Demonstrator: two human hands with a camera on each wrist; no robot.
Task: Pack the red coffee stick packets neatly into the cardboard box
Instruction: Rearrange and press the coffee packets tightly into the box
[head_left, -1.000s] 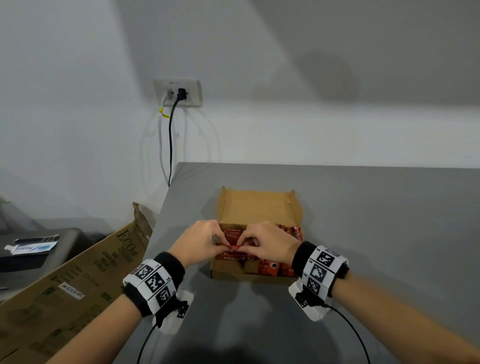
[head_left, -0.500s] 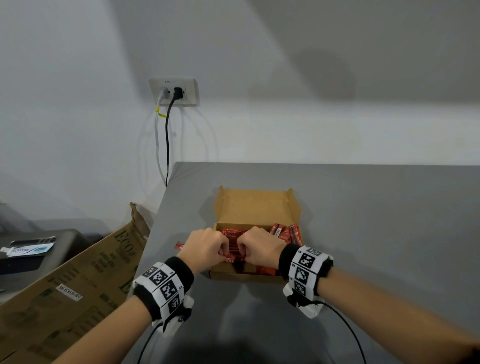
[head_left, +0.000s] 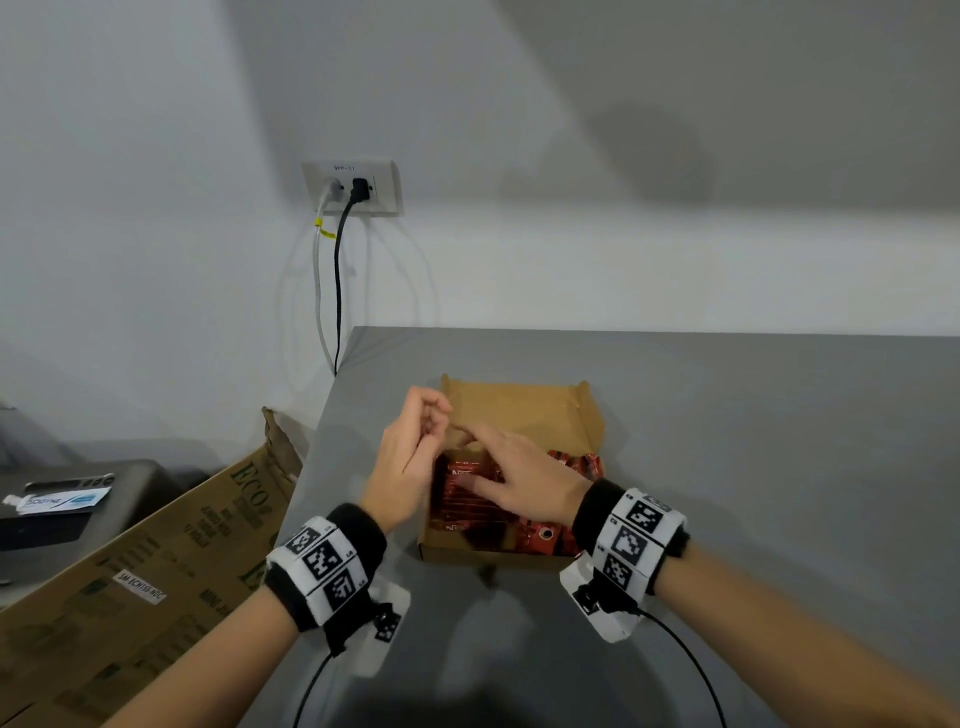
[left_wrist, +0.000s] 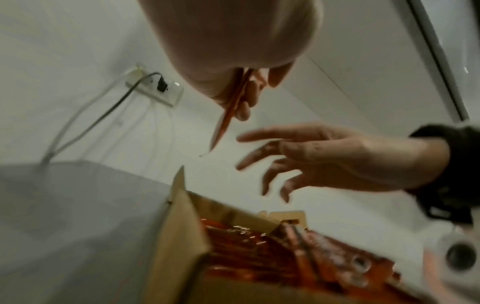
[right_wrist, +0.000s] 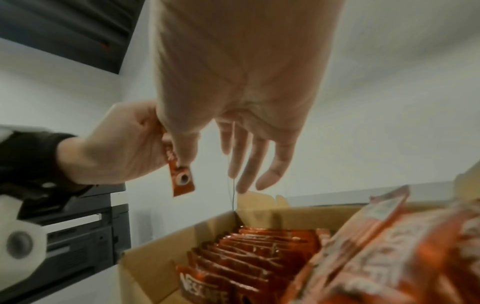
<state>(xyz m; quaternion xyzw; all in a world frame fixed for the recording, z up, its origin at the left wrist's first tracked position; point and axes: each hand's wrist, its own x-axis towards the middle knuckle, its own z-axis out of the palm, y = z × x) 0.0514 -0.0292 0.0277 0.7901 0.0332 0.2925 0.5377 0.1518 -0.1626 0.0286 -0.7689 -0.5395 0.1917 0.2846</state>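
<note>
Left hand (head_left: 410, 457): hovering raised over the left edge of the box, fingers curling round one red packet (right_wrist: 181, 176), which is hanging end-down from the grip.
Right hand (head_left: 524, 478): reaching across the box with fingers spreading straight and apart, gripping nothing; whether the fingertips are touching the packets below cannot be told.
Held packet: staying clear above the box, close beside the right hand's thumb in the right wrist view.
Packed packets (right_wrist: 249, 255): standing on edge in a tidy row along the left side of the box, printed faces lining up.
Loose packets (head_left: 582, 465): lying piled at the right side of the box, under and beyond the right hand, tilting unevenly.
Box (head_left: 519, 410): sitting open on the worktop, its lid flap standing up at the far side.
Worktop (head_left: 753, 441): grey, carrying the box near its left edge.
Large carton (head_left: 156, 561): leaning beside the worktop on the left.
Wall socket (head_left: 353, 187): carrying two plugged cables above the worktop corner.
</note>
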